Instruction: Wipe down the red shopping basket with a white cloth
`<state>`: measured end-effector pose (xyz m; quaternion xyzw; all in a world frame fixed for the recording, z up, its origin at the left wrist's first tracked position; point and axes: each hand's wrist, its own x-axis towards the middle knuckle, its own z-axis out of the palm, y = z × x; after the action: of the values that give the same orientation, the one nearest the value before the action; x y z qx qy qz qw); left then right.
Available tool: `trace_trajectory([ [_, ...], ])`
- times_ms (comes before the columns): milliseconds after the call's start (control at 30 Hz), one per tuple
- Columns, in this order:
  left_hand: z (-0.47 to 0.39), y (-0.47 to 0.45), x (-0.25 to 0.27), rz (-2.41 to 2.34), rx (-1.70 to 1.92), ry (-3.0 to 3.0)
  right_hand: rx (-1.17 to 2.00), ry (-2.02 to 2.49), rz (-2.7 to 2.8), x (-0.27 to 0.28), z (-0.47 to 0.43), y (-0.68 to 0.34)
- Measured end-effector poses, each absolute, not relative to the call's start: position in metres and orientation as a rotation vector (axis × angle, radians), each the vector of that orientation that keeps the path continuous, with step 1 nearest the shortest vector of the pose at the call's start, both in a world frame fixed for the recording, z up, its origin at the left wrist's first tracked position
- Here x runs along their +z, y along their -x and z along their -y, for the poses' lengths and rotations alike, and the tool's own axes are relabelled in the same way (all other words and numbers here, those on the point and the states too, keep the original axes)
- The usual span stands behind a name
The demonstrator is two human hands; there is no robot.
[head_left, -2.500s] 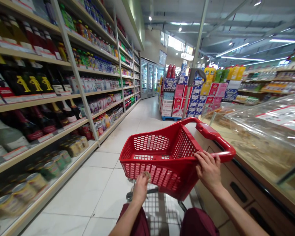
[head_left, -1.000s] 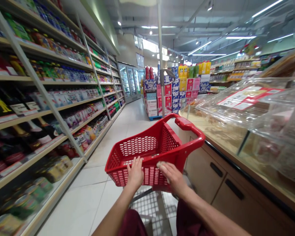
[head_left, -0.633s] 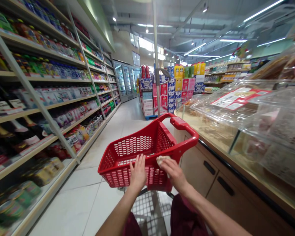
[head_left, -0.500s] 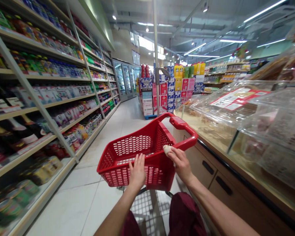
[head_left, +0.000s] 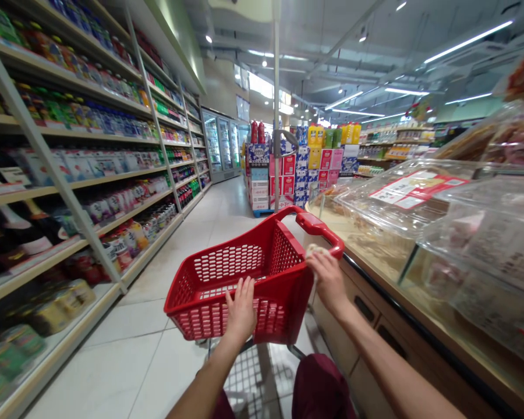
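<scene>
Supermarket aisle, white tiled floor [head_left: 126, 343] running ahead towards glass-door fridges [head_left: 220, 142] at the far end. Over on the left, long shelves [head_left: 70, 186] packed with bottles, cans and cartons, blurred at the near end. Centre of the picture now: a red shopping basket [head_left: 244, 273] on a wheeled frame, its mesh walls showing nothing inside that can be made out, tilted with its front corner low to the left. Left hand [head_left: 241, 308] lies flat on the near rim of the basket, fingers [head_left: 244, 288] spread and pointing forward over the edge, palm down on the plastic. Beyond the basket, a stack of red, white and blue boxes [head_left: 297, 174] with bottles on top, beside a grey pole [head_left: 276, 105]. Moving right, the right hand [head_left: 329, 279] is up at the red handle [head_left: 321, 230], fingers [head_left: 317, 261] curled and pinching a small pale cloth [head_left: 315, 250] against the handle's underside, just where it joins the basket wall. Further right, a display surface [head_left: 419, 302] with drawers below and clear plastic covers [head_left: 402, 198] over bulk foods, one carrying a red and white label.
</scene>
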<state>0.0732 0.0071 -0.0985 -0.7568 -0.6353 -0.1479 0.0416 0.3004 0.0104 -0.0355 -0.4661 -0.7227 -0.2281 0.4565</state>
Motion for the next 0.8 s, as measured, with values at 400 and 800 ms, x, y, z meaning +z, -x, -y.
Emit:
trace_trajectory([
  [400, -0.019, -0.086, -0.089, 2.079, -0.525, 2.342, -0.598, 1.256, 1.760, -0.026, -0.045, -0.328],
  [800, -0.024, -0.090, -0.090, 2.059, -0.414, 2.266, -0.660, 1.277, 1.815, -0.022, -0.070, -0.312],
])
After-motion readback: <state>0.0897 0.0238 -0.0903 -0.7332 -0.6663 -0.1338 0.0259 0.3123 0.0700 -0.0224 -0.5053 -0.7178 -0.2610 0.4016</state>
